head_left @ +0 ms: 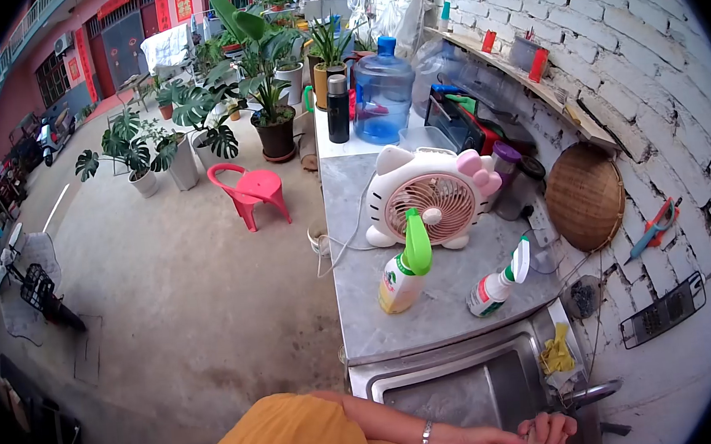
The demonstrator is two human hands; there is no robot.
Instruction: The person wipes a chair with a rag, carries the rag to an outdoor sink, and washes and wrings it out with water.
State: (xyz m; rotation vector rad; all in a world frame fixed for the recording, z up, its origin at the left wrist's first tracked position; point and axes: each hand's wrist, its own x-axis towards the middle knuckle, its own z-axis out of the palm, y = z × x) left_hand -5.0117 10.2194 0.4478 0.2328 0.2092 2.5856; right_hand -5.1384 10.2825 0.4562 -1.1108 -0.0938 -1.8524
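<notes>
My left hand (485, 443), below an orange sleeve and a silver bracelet (426, 437), reaches over the steel sink (449, 369). Its fingers are mostly hidden where it meets my right hand (551, 431). The right hand's curled fingers press against the left hand at the sink's lower right. Whether anything lies between the hands cannot be seen. A crumpled yellow cloth (556, 351) lies by the metal faucet (597, 393). Beyond the sink stand a green-topped spray bottle (401, 282) and a white spray bottle (490, 292).
A cat-faced fan (430, 202), a blue water jug (383, 93) and a black thermos (337, 112) stand on the counter (363, 306). A white brick wall (661, 136) is at the right. On the left floor are a red chair (258, 188) and potted plants.
</notes>
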